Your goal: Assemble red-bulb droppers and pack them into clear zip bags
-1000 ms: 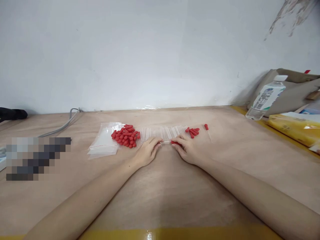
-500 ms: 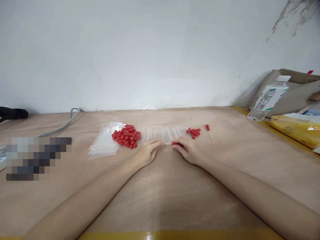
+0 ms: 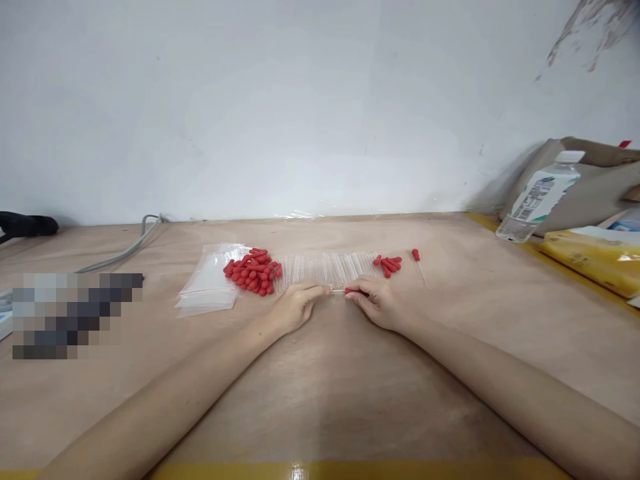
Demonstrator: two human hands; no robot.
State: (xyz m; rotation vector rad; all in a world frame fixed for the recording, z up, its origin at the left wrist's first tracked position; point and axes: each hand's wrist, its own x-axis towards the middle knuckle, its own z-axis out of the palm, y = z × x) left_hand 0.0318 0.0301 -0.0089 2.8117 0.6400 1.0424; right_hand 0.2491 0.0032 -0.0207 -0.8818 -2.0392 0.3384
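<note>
My left hand (image 3: 301,303) pinches a thin clear glass dropper tube (image 3: 339,291) near the middle of the table. Opposite it, my right hand (image 3: 376,301) is closed on a red rubber dropper bulb (image 3: 351,291), mostly hidden by the fingers. Bulb and tube meet end to end between the hands; how deep the tube sits I cannot tell. Just beyond lies a row of clear tubes (image 3: 327,267). A heap of red bulbs (image 3: 255,273) is left of the row, and a few loose bulbs (image 3: 389,265) lie at its right. Farther right rests a dropper with a red bulb (image 3: 416,255).
Clear plastic bags (image 3: 207,283) lie left of the heap, partly under it. A grey cable (image 3: 120,257) crosses the left side near a blurred-out patch. At right stand a water bottle (image 3: 540,197) and a grey bag (image 3: 600,190), with a yellow packet (image 3: 593,257) in front.
My fingertips and the tube have shifted very slightly down in the picture. Less of the red bulb shows past my right fingers. Both hands keep their grip.
</note>
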